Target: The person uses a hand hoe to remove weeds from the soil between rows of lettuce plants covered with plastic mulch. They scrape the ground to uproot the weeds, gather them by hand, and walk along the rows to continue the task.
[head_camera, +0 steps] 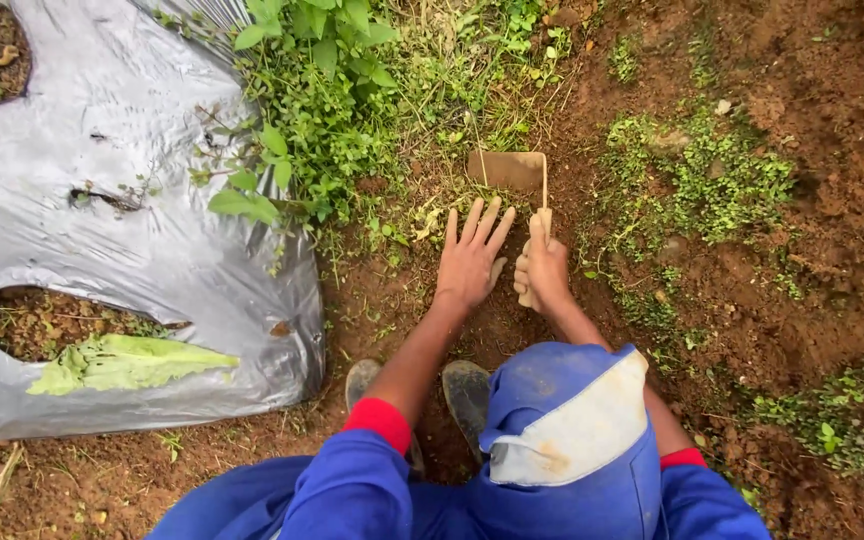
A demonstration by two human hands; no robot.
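Observation:
My left hand (470,258) lies flat on the soil with fingers spread, just below a clump of weeds and grass (422,215). My right hand (544,270) grips the pale wooden handle of a small hoe. Its flat rusty blade (509,170) rests on the ground just beyond my fingers. The handle is mostly hidden inside my fist. Both arms wear blue sleeves with red cuffs. My boots (467,392) show below the hands as I crouch.
A grey plastic mulch sheet (142,230) covers the bed at left, with holes showing soil and a green lettuce leaf (127,362). Tall leafy weeds (312,110) grow along its edge. Bare red-brown soil with low green patches (722,180) spreads to the right.

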